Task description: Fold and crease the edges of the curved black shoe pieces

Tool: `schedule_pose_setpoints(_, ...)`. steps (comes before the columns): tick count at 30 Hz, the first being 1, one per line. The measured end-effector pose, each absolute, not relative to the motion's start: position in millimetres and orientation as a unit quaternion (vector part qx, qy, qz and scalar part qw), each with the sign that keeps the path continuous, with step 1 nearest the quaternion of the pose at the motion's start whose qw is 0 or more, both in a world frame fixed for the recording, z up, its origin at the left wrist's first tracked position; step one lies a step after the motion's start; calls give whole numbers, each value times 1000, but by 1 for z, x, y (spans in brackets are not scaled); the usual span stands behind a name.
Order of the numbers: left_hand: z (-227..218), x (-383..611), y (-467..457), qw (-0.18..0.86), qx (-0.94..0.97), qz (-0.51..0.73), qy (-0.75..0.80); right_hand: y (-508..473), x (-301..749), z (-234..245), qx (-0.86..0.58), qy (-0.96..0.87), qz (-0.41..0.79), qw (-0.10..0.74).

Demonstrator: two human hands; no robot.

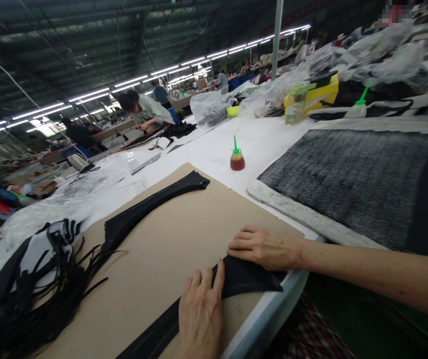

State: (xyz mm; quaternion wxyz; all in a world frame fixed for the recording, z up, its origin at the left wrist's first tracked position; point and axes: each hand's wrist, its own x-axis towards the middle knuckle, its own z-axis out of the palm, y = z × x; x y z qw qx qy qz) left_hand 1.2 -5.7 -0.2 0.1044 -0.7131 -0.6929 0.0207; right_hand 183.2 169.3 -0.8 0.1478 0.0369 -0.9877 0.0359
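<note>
A curved black piece of material (253, 279) lies along the near edge of the tan cardboard sheet (176, 224). My left hand (201, 309) rests flat on it, fingers extended and slightly apart. Beside it, toward the table corner, my right hand (262, 247) lies palm down along the piece's upper edge, its fingers stretched out; their undersides are hidden. Farther back on the cardboard is a stack of similar curved black pieces (157, 197). At the left spreads a tangled heap of black strips (30, 299).
A small squeeze bottle of red-brown liquid (237, 160) with a green nozzle stands beyond the cardboard. To the right is a dark textured panel (348, 184) with a pale border. Plastic bags (210, 107), a yellow bin (324, 94) and a co-worker (150, 109) are farther back.
</note>
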Motion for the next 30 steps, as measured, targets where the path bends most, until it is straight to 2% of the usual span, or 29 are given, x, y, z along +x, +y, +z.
schedule_pose_setpoints(20, 12, 13, 3, 103, -724, 55, -680, 160, 204, 5, -96, -975, 15, 198)
schedule_pose_setpoints(30, 11, 17, 0, 109, -718, 55, -686, 158, 216, -6, -141, -980, 13, 143)
